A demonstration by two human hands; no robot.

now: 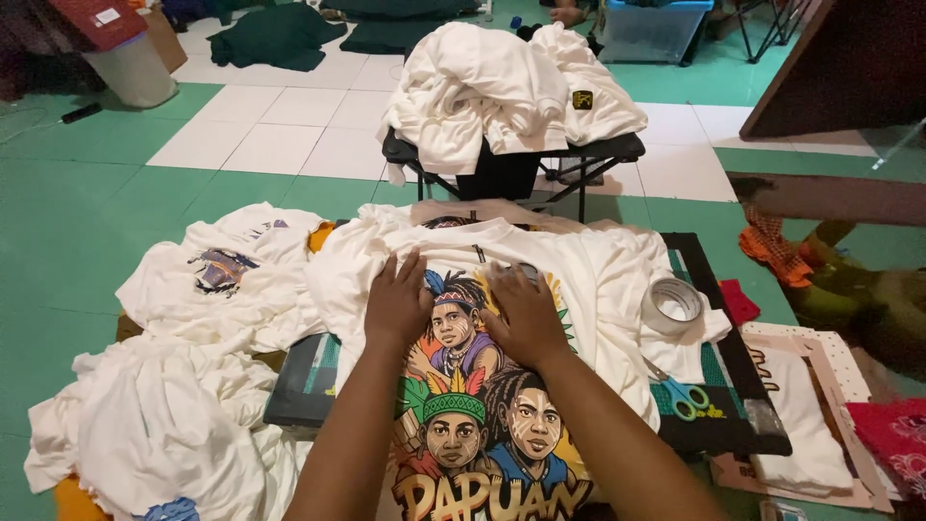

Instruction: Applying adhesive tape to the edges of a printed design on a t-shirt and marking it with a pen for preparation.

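Your left hand (397,301) and right hand (526,316) are both flat, fingers spread, pressing down on the white printed t-shirt (588,280) that's laid over the dark board (723,386) on the floor. The shirt's long axis runs straight away from you, collar at the far end I think, since it's a bit bunched there. Tape roll (671,305) and green scissors (681,394) sit just to its right.

Both hands are pressing flat on a white printed T-shirt (579,289): the left hand (397,301) and right hand (526,318) are lying beside the cartoon faces. A tape roll (671,305) and green-handled scissors (683,396) are lying just right.
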